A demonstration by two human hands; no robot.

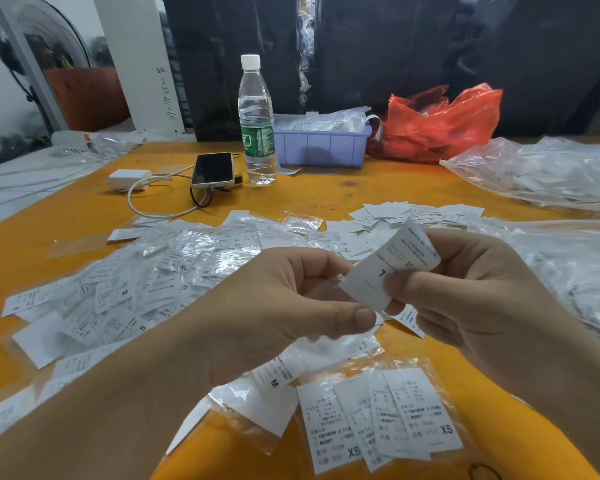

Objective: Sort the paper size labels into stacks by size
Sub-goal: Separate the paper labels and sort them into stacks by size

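Observation:
A white paper label marked L [392,265] is held up above the orange table [291,199]. My right hand [475,292] pinches its lower right edge between thumb and fingers. My left hand [284,306] grips its lower left corner, where a bit of clear plastic shows. A big heap of labels in clear sleeves [146,282], marked S, M and XL, spreads over the left and middle. Near me lie XS labels in sleeves [381,424] and an M label [274,379]. A smaller bare-label pile [413,213] lies behind my hands.
A water bottle [257,123], a phone [213,169] with cable and charger [129,178], a lilac bin [323,147] and a red bag [440,123] stand at the back. Clear plastic bags [548,174] fill the right side.

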